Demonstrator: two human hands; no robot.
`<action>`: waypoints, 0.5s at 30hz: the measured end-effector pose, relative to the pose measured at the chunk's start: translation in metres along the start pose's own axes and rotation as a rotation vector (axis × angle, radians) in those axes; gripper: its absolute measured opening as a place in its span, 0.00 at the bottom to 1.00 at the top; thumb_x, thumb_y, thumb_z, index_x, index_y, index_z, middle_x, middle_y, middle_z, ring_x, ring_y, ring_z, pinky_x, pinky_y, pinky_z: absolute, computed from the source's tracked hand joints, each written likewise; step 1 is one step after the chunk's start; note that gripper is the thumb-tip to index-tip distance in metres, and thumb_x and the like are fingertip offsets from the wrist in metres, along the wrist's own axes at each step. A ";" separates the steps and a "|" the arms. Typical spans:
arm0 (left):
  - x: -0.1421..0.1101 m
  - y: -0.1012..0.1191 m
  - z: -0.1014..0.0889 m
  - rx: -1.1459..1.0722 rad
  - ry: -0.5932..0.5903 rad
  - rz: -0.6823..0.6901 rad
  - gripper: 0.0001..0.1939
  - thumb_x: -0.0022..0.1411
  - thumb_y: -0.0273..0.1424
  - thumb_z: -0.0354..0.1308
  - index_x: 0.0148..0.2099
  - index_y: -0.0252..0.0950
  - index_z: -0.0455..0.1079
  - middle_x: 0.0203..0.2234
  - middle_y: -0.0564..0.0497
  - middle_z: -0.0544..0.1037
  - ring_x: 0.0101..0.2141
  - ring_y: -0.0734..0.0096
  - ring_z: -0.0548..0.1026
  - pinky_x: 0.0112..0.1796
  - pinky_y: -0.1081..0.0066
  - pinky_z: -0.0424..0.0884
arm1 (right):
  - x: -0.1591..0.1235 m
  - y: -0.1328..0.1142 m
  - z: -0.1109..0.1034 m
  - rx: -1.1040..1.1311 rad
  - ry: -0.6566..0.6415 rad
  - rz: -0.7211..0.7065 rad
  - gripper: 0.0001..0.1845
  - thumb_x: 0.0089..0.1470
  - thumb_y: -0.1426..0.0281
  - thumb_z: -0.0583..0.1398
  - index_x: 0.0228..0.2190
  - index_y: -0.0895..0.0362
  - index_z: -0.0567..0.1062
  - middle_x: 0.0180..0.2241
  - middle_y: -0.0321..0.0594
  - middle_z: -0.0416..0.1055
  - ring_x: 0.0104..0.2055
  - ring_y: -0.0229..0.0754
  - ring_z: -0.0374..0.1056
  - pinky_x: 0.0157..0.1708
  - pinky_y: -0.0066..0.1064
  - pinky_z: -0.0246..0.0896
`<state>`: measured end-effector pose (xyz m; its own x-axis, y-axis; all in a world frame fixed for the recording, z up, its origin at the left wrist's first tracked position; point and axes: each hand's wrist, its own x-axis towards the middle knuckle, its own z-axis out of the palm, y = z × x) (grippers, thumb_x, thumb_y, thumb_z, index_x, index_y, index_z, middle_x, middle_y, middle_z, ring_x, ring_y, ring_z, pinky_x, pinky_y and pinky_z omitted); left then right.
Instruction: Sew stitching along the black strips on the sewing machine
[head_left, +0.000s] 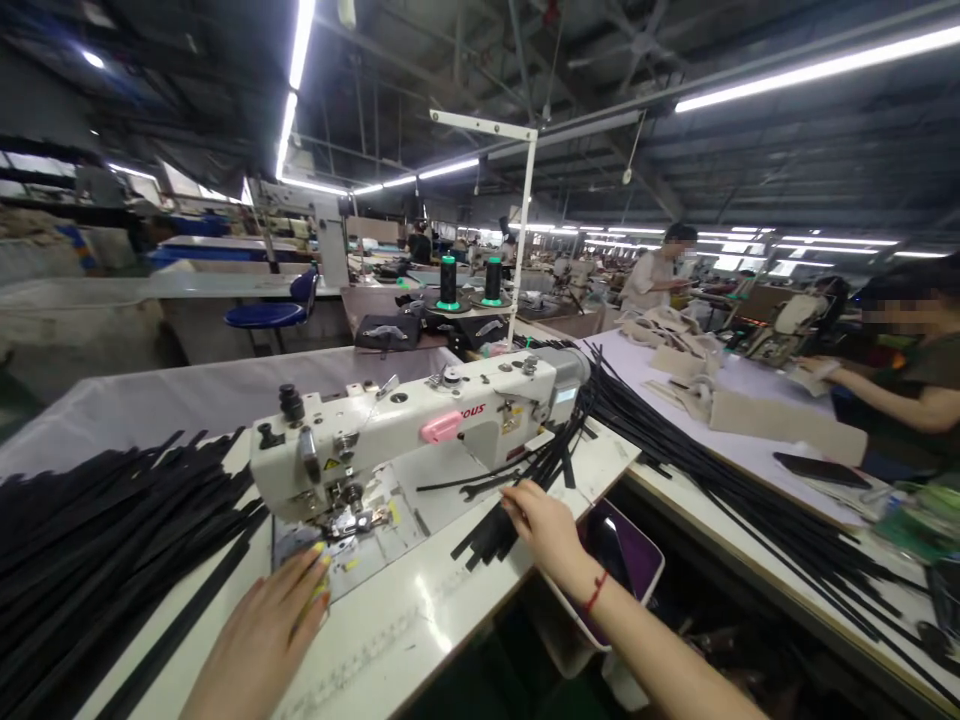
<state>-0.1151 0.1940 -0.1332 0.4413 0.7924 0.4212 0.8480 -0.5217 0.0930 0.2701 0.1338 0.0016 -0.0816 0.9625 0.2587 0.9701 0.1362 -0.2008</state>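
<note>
A white sewing machine stands in front of me, with its needle and presser foot area at the left end. My left hand rests on the table just in front of the presser foot, fingers stretched forward and thumb apart; colourful nails show, and no held thing can be made out. On the right, my right hand has its fingertips pressed together on a bundle of black strips lying on the table. A wrench lies behind that bundle.
Piled black strips cover the left side; more strips run across the right table. Two black thread cones stand behind the machine. A purple-lined drawer holds a phone. A co-worker sits at right near beige fabric pieces.
</note>
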 end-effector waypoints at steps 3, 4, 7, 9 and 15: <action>0.001 0.001 0.000 -0.024 0.022 -0.001 0.25 0.65 0.44 0.47 0.56 0.36 0.69 0.57 0.43 0.70 0.57 0.53 0.67 0.58 0.52 0.61 | 0.040 0.010 -0.003 -0.116 -0.061 0.005 0.18 0.62 0.70 0.52 0.53 0.54 0.67 0.44 0.46 0.75 0.39 0.45 0.74 0.38 0.32 0.67; 0.001 0.001 -0.001 -0.034 0.028 -0.005 0.24 0.65 0.44 0.47 0.56 0.36 0.69 0.57 0.44 0.70 0.57 0.53 0.67 0.58 0.52 0.61 | 0.051 0.006 0.001 -0.143 -0.087 -0.007 0.17 0.61 0.71 0.52 0.51 0.56 0.69 0.42 0.47 0.76 0.39 0.47 0.75 0.37 0.33 0.67; 0.000 0.000 -0.001 -0.066 0.030 -0.014 0.23 0.66 0.43 0.48 0.55 0.37 0.70 0.57 0.44 0.70 0.56 0.54 0.68 0.58 0.52 0.62 | 0.075 -0.012 0.017 -0.211 -0.161 -0.038 0.11 0.60 0.76 0.53 0.40 0.62 0.75 0.36 0.49 0.77 0.37 0.49 0.75 0.36 0.36 0.69; 0.000 0.000 -0.001 -0.090 0.034 -0.023 0.22 0.66 0.43 0.48 0.54 0.38 0.71 0.56 0.45 0.71 0.56 0.55 0.68 0.58 0.53 0.63 | 0.079 -0.024 0.026 -0.234 -0.189 -0.064 0.10 0.60 0.78 0.53 0.37 0.63 0.75 0.36 0.49 0.77 0.38 0.47 0.75 0.37 0.37 0.69; 0.000 -0.002 0.000 -0.143 0.067 -0.032 0.21 0.64 0.44 0.50 0.53 0.40 0.72 0.55 0.47 0.72 0.55 0.53 0.70 0.56 0.52 0.66 | 0.076 -0.036 0.030 -0.239 -0.181 -0.083 0.12 0.61 0.78 0.51 0.40 0.63 0.74 0.43 0.51 0.74 0.40 0.47 0.74 0.37 0.37 0.70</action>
<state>-0.1164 0.1952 -0.1337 0.3901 0.7888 0.4750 0.8088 -0.5401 0.2327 0.2221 0.2090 0.0000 -0.1818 0.9794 0.0880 0.9828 0.1781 0.0478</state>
